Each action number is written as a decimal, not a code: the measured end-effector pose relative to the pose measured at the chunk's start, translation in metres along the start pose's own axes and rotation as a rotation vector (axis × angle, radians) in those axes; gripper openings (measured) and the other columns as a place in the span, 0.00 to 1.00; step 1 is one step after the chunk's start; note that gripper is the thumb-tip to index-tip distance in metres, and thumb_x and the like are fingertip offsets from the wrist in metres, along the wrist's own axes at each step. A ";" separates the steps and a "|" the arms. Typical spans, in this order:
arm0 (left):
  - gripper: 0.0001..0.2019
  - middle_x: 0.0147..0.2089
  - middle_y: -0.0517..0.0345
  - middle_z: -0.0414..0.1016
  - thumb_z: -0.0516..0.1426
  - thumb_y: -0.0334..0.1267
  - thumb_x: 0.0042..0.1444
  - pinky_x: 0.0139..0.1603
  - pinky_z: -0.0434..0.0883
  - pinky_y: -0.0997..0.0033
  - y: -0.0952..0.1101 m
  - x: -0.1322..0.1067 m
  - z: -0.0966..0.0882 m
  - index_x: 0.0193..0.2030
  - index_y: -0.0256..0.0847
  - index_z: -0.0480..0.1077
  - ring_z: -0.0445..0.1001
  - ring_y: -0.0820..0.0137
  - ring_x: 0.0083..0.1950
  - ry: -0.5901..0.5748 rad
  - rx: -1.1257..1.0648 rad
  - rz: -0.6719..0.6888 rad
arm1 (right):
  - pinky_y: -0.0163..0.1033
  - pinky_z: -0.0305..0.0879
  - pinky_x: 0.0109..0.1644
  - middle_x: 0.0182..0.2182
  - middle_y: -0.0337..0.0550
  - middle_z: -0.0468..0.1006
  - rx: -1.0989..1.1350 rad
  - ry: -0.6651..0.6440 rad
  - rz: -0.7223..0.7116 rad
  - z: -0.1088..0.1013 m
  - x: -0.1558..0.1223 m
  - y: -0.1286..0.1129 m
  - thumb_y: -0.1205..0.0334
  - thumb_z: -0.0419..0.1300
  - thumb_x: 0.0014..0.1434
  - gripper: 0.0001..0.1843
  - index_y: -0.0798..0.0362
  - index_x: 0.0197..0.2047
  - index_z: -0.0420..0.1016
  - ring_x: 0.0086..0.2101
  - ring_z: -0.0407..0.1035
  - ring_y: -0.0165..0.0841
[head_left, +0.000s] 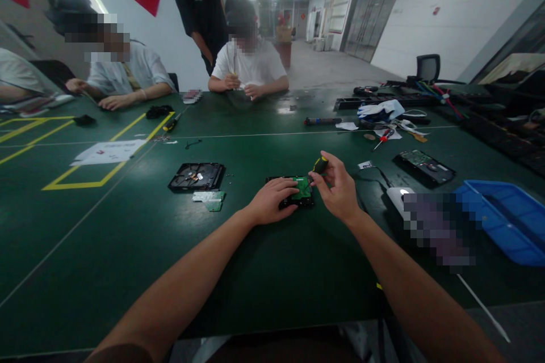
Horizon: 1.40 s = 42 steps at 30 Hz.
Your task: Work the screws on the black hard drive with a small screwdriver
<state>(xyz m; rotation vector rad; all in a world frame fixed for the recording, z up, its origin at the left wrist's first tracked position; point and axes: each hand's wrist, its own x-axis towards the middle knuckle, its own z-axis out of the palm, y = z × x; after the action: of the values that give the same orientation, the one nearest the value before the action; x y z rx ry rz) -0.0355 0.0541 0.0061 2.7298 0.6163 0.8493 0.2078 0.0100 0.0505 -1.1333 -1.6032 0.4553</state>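
Fingers (327, 174) of our right hand (340, 190) clench the screwdriver (320, 164); left hand (272, 201) flat on the drive (307, 203). Slipping tip could gouge board (303, 187).

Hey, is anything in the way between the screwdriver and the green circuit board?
Nothing visible. The right hand holds the screwdriver at the green circuit board, top right; the left hand rests on the drive, left of it.
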 end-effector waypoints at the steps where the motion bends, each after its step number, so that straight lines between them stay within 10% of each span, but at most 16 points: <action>1: 0.22 0.67 0.44 0.74 0.63 0.44 0.66 0.72 0.66 0.38 0.000 0.000 0.000 0.65 0.44 0.71 0.70 0.51 0.72 -0.002 0.003 0.001 | 0.57 0.84 0.51 0.60 0.47 0.76 0.005 -0.001 -0.004 0.000 0.000 0.000 0.55 0.64 0.67 0.35 0.36 0.74 0.61 0.49 0.79 0.44; 42: 0.26 0.72 0.45 0.70 0.62 0.49 0.66 0.77 0.57 0.33 -0.003 -0.003 0.006 0.67 0.45 0.68 0.65 0.50 0.75 -0.028 0.085 -0.093 | 0.55 0.77 0.53 0.56 0.51 0.78 -0.315 -0.122 -0.261 -0.006 0.026 -0.028 0.62 0.57 0.72 0.24 0.44 0.69 0.65 0.45 0.76 0.42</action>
<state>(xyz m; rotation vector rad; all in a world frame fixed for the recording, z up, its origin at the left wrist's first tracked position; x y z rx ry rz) -0.0353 0.0553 -0.0010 2.7580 0.7844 0.7792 0.2018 0.0173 0.0886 -1.1201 -1.9482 0.1027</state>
